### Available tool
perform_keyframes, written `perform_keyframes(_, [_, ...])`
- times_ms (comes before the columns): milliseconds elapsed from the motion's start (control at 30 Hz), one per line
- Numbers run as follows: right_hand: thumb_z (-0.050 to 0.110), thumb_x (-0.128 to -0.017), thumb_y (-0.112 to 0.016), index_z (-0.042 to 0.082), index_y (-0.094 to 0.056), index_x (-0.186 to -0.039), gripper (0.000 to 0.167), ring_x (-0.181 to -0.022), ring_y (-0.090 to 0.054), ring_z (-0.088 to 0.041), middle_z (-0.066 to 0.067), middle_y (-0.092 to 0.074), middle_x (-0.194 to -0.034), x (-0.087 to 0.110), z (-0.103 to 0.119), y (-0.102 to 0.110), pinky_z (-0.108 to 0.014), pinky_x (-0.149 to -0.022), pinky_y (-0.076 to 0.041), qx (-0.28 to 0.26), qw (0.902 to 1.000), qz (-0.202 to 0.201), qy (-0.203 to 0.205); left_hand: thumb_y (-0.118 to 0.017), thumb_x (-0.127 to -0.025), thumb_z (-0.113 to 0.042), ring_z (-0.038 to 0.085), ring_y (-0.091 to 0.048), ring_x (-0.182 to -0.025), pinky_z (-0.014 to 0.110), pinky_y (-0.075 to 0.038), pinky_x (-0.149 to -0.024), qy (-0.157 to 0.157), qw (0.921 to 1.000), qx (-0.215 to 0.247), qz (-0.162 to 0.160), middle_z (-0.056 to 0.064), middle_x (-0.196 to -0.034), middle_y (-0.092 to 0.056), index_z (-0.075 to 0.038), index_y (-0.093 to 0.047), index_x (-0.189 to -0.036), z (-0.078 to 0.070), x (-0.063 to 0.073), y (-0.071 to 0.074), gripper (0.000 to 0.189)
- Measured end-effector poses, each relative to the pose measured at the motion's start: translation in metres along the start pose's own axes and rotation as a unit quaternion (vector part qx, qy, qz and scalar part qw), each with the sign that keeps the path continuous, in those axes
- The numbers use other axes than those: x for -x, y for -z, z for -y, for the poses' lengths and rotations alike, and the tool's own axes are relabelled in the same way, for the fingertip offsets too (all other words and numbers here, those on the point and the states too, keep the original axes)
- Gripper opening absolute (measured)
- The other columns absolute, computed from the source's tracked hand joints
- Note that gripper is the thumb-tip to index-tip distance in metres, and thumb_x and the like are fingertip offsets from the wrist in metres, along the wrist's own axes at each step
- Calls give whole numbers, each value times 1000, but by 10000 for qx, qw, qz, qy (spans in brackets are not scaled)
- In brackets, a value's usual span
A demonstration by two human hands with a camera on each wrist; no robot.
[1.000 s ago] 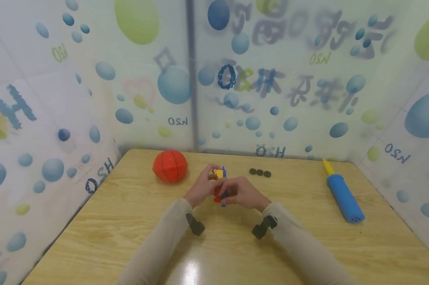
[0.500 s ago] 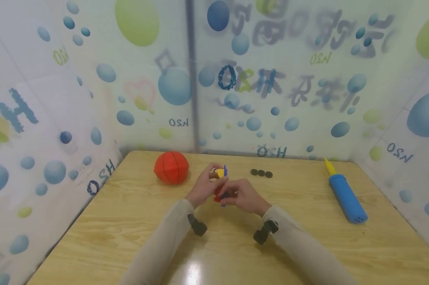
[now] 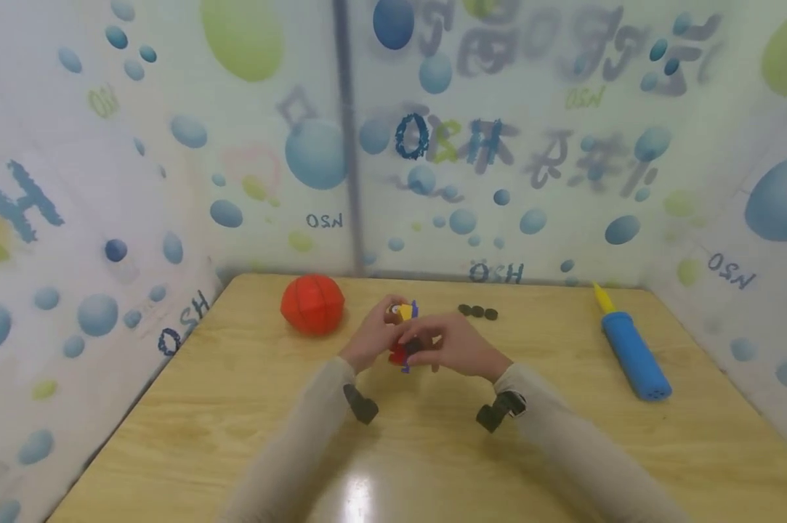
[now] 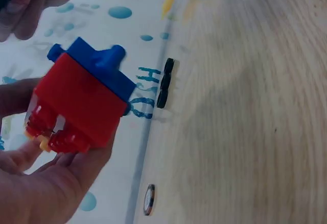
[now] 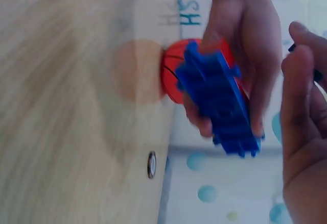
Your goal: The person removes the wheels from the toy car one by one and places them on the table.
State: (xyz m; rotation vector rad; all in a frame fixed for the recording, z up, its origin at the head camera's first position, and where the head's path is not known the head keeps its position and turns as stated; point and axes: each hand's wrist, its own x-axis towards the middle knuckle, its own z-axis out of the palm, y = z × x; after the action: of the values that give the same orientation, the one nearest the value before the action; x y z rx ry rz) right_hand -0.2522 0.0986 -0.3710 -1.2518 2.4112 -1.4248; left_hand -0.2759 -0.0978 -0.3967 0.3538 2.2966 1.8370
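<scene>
My left hand (image 3: 372, 335) grips a toy car (image 4: 79, 101) by its red body. Its blue underside (image 5: 219, 96) has stubs along the edges and faces the right wrist view. A yellow part (image 3: 405, 311) shows at its far end in the head view. My right hand (image 3: 457, 346) pinches a small black piece (image 3: 414, 346), like a wheel, close beside the car. In the right wrist view this black piece is mostly hidden behind the fingers (image 5: 298, 81), and a gap separates them from the car.
On the wooden table (image 3: 236, 421), three black wheels (image 3: 477, 311) lie in a row behind the hands. A red basketball-patterned ball (image 3: 312, 305) stands back left. A blue hand pump (image 3: 636, 356) with a yellow nozzle lies right. A small dark-rimmed disc (image 4: 148, 199) shows in both wrist views.
My right hand has moved slightly right and up, and the black piece between its fingers shows more clearly. My left hand keeps its hold on the toy car.
</scene>
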Motion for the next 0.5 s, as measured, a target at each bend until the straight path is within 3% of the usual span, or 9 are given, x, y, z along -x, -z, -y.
perform_keyframes(100, [10, -87, -78, 15, -72, -117, 31, -63, -66, -18, -6, -73, -85, 2, -4, 16, -40, -58, -60, 49, 9994, -193, -293, -64, -99, -18, 27, -72, -87, 30, -60, -68, 56, 9992, -355, 164, 16, -104, -63, -19, -50, -132, -6, 2, 6, 35])
perform_keyframes(233, [10, -89, -75, 15, -70, -122, 33, -66, -68, -17, -7, -72, -83, 10, -15, 36, -39, -59, -59, 320, 9970, -443, -550, -66, -98, -22, 34, -76, -95, 34, -62, -68, 273, 9971, -525, 481, 18, -106, -66, -23, -53, -134, -2, 3, 6, 38])
perform_keyframes(500, [9, -85, -78, 11, -72, -117, 33, -74, -66, -10, -9, -74, -103, 28, -42, 59, -32, -58, -57, 1046, 9867, -737, -1000, -64, -96, -15, 33, -74, -91, 29, -59, -67, 115, 9902, -1087, 873, 16, -100, -72, -20, -53, -139, 2, 10, 6, 45])
